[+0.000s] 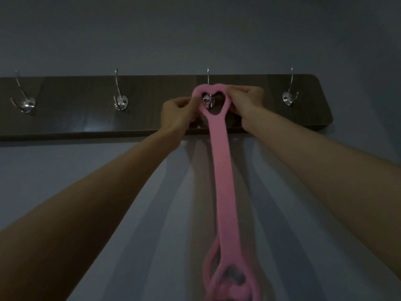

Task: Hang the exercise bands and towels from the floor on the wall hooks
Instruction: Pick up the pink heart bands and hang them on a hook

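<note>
here both hands (176,111) (244,101) spread the pink band (220,161) around a hook (207,101)

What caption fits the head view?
Both hands loop a pink exercise band over the third hook.

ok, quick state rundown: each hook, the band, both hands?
Pink band: top loop spread around the third hook from the left, rest hanging down the wall.
Third hook: showing through the loop.
First hook: bare.
Second hook: bare.
Fourth hook: bare.
Left hand: pinching the loop's left side.
Right hand: pinching the loop's right side.
</note>
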